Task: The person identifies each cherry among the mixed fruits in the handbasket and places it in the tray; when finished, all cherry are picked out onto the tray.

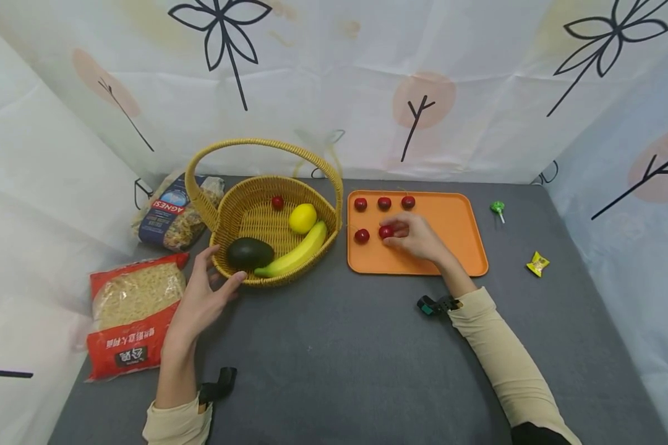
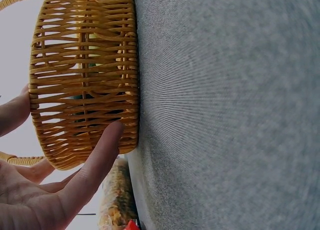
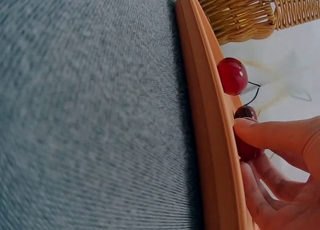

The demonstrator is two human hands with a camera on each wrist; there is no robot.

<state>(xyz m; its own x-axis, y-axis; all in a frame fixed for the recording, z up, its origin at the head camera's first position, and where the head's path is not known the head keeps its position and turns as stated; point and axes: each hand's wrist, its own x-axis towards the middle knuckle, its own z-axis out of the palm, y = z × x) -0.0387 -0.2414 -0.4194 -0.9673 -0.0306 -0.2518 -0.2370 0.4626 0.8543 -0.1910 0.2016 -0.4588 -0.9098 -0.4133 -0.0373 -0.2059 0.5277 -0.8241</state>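
My right hand (image 1: 414,236) pinches a dark red cherry (image 1: 386,232) between thumb and fingers, low over the orange tray (image 1: 445,262). In the right wrist view, the held cherry (image 3: 247,145) is partly covered by the thumb. Several other cherries (image 1: 384,203) sit on the tray. With its fingers spread, my left hand (image 1: 203,303) touches the near left side of the yellow wicker basket (image 1: 256,216). One of its fingers lies along the woven wall (image 2: 85,90). Inside the basket are an avocado (image 1: 250,254), a banana (image 1: 295,253), a lemon (image 1: 303,219) and one cherry (image 1: 278,203).
Left of the basket lie a red bag of pasta (image 1: 136,315) and a blue-labelled pasta bag (image 1: 172,213). A green lollipop (image 1: 497,209) and a yellow wrapped candy (image 1: 537,264) lie right of the tray. Printed cloth walls enclose the grey table (image 1: 339,371).
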